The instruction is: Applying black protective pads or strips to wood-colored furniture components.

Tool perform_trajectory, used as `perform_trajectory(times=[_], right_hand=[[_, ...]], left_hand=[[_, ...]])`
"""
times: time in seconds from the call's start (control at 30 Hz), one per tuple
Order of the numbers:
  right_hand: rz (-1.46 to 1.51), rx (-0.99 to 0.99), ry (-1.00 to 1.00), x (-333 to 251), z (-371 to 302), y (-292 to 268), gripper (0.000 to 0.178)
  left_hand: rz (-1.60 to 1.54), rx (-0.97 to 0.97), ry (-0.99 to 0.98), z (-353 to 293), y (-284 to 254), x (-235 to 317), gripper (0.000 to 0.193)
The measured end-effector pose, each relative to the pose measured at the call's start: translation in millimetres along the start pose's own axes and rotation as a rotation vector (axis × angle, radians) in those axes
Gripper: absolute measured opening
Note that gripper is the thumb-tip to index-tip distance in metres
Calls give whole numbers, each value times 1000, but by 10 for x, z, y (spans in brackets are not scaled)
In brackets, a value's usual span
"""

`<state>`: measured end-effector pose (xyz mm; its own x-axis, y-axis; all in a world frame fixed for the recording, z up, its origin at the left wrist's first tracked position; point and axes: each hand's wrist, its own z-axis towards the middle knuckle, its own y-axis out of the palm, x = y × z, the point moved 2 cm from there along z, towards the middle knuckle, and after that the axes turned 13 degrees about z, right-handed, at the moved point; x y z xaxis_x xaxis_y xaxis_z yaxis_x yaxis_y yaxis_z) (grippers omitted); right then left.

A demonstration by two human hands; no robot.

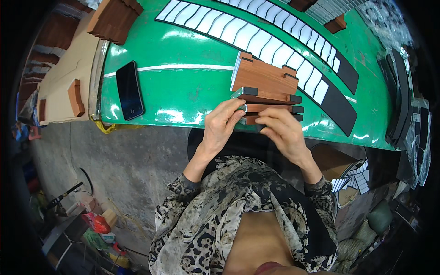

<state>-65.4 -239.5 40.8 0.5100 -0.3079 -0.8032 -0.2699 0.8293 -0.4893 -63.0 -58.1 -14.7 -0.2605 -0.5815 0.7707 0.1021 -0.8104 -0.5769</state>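
At the table's near edge stands a group of brown wood-coloured pieces [266,81] with black pads at their corners. The front pieces are upright, side by side, and the one behind leans back. My left hand [221,124] pinches the left end of a front brown piece [270,108] between thumb and fingers. Against the right part of the same front pieces is my right hand [285,133], its fingers curled and thumb drawn in. Whatever lies between those right fingertips is hidden or too small to make out.
Two long black strips carrying white wavy-edged pieces [233,33] cross the green table [183,91]. A black phone [130,90] lies at left, near cardboard [64,73] and a stack of brown pieces [113,20]. Black parts and clear plastic bags [419,133] sit at the right edge.
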Motion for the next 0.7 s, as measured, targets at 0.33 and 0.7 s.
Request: perform_trajectory(times=[0.33,0.7], right_hand=[[-158,91,-34,98,201,14,30],[-209,141,-2,114,235,86,27]], left_hand=[[20,42,84,-17,22,17,27],[-4,51,87,-5,30,5,25]])
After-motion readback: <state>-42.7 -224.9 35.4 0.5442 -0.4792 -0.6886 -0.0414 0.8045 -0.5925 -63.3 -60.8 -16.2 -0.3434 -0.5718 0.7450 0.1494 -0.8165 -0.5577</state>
